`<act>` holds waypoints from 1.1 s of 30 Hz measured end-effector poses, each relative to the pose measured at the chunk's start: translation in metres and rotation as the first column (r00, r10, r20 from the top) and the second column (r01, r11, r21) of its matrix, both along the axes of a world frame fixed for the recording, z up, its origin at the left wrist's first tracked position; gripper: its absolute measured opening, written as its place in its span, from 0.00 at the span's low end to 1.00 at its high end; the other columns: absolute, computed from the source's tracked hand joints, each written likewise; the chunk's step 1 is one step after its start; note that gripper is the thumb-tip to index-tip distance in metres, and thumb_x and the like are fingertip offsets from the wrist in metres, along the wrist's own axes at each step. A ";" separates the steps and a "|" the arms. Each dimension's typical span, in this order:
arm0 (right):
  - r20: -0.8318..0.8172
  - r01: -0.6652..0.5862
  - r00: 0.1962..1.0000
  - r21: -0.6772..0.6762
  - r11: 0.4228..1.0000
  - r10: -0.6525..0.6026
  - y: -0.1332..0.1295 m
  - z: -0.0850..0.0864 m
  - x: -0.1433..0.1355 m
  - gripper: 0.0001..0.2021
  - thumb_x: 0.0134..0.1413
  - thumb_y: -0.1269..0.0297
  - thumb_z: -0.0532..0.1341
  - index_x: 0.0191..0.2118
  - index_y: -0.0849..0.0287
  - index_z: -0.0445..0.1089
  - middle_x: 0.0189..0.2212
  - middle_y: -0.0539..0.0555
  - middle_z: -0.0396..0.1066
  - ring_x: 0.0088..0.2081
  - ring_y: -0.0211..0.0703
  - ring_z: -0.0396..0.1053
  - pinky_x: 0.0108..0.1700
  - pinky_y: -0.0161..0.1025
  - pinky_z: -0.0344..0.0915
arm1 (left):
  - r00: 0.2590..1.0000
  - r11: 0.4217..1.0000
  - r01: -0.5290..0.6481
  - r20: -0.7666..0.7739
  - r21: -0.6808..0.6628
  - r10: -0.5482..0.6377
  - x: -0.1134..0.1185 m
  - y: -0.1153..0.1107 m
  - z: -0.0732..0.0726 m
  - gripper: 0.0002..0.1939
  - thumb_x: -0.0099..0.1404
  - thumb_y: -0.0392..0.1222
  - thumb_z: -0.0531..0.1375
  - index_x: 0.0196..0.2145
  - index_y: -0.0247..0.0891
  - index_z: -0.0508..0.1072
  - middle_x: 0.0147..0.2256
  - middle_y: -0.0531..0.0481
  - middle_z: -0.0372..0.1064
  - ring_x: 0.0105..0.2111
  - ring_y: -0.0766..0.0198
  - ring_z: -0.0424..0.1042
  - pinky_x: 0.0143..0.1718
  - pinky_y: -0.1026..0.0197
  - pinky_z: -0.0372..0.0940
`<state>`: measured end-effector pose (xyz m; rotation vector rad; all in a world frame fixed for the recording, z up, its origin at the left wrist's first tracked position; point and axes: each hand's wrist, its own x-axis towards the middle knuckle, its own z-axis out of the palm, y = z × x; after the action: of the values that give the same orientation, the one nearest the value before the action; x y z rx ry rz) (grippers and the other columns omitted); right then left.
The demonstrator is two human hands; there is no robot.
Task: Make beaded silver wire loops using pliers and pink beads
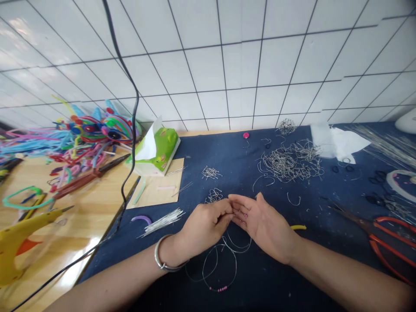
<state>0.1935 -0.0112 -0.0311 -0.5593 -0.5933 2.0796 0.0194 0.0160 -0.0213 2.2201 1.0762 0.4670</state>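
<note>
My left hand [204,225], with a silver bangle at the wrist, is closed in a pinch over the fingers of the other hand; what it pinches is too small to make out. Palm up and fingers stretched out, my right hand [264,225] has small pink beads [245,215] lying on its fingers. Below both hands hangs or lies a looped thin wire [235,264], with several pink beads [222,289] threaded at its bottom. Just beyond the fingertips sits a small pile of bent wires [213,196].
A large wire tangle [286,162] lies behind my right hand, orange-handled scissors [373,229] at the right. To the left are straight wires [164,221], a green tissue pack [164,149], a yellow glue gun [19,242] and a black cable [134,117] crossing the view.
</note>
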 end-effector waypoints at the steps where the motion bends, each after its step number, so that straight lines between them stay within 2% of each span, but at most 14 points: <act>1: 0.006 -0.001 1.000 0.003 1.000 0.001 0.000 0.000 0.000 0.27 0.60 0.47 0.40 0.53 0.60 0.60 0.53 0.57 0.59 0.57 0.44 0.53 0.60 0.45 0.42 | 1.000 1.000 -0.002 -0.008 0.005 0.003 0.000 0.000 0.000 0.08 0.59 0.28 0.49 0.29 0.36 0.65 0.26 0.54 0.65 0.25 0.70 0.63 0.27 0.65 0.59; 13: -0.007 -0.022 1.000 -0.002 1.000 0.022 0.000 0.002 -0.001 0.27 0.60 0.48 0.39 0.53 0.59 0.60 0.52 0.56 0.60 0.56 0.44 0.54 0.60 0.46 0.43 | 0.996 0.998 -0.039 -0.077 0.053 0.043 0.003 -0.001 -0.002 0.07 0.58 0.29 0.50 0.25 0.35 0.63 0.22 0.55 0.63 0.21 0.72 0.61 0.23 0.67 0.58; 23: 0.008 -0.023 1.000 0.000 1.000 0.023 0.000 0.004 -0.001 0.27 0.60 0.47 0.40 0.54 0.60 0.59 0.52 0.57 0.60 0.55 0.42 0.55 0.60 0.44 0.44 | 0.999 0.998 -0.033 -0.036 0.058 0.035 0.004 -0.001 -0.002 0.07 0.58 0.29 0.50 0.26 0.35 0.63 0.23 0.54 0.64 0.22 0.71 0.62 0.23 0.67 0.59; 29: 0.022 -0.011 1.000 -0.015 1.000 0.011 0.001 0.003 -0.001 0.27 0.59 0.46 0.41 0.52 0.59 0.61 0.53 0.57 0.59 0.55 0.42 0.54 0.59 0.44 0.43 | 0.998 0.998 -0.036 0.057 -0.059 0.039 0.004 0.002 -0.004 0.06 0.60 0.29 0.51 0.28 0.36 0.65 0.27 0.53 0.66 0.26 0.70 0.65 0.28 0.65 0.61; 33: -0.004 0.009 1.000 -0.047 0.999 -0.009 0.002 0.002 -0.001 0.27 0.58 0.46 0.41 0.49 0.60 0.63 0.50 0.57 0.62 0.53 0.44 0.57 0.58 0.45 0.45 | 0.981 0.979 0.007 0.191 -0.205 0.033 0.004 0.005 0.000 0.06 0.61 0.32 0.53 0.27 0.35 0.66 0.27 0.53 0.66 0.25 0.71 0.64 0.28 0.66 0.62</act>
<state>0.1922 -0.0094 -0.0288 -0.5831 -0.5397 2.0901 0.0233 0.0210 -0.0208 1.9452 0.9900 0.5408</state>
